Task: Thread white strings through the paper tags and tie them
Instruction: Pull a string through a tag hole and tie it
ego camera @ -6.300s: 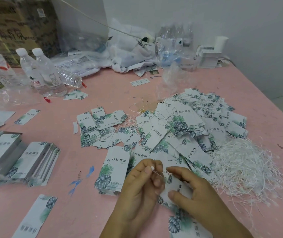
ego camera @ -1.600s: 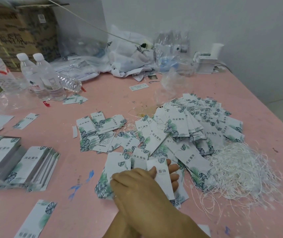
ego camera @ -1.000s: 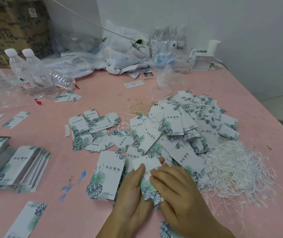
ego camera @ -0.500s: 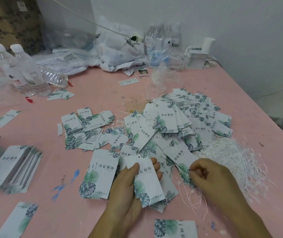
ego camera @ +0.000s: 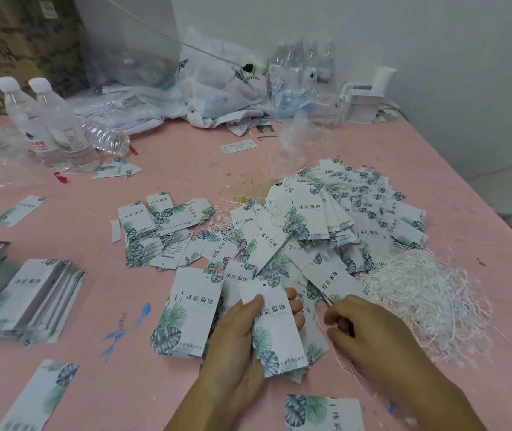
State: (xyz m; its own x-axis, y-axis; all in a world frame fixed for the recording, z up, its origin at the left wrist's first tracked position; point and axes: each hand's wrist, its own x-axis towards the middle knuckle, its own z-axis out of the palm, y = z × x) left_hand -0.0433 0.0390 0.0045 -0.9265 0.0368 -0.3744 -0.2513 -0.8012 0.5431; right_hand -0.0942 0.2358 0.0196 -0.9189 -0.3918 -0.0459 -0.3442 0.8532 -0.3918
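My left hand grips a white paper tag with green leaf print, thumb on its face, hole end pointing away from me. My right hand is beside it, fingers curled around thin white strings that trail down from it. A tangled heap of white strings lies just right of that hand. A big pile of tags spreads out beyond both hands. A larger tag lies flat left of my left hand.
The pink table carries stacked tags at the left, loose tags near the front edge, water bottles at the back left, plastic bags and a white box against the wall.
My right hand left the tag, reached to the string heap and came back with strings in its fingers. My left hand keeps holding the tag, now lifted slightly with its face up.
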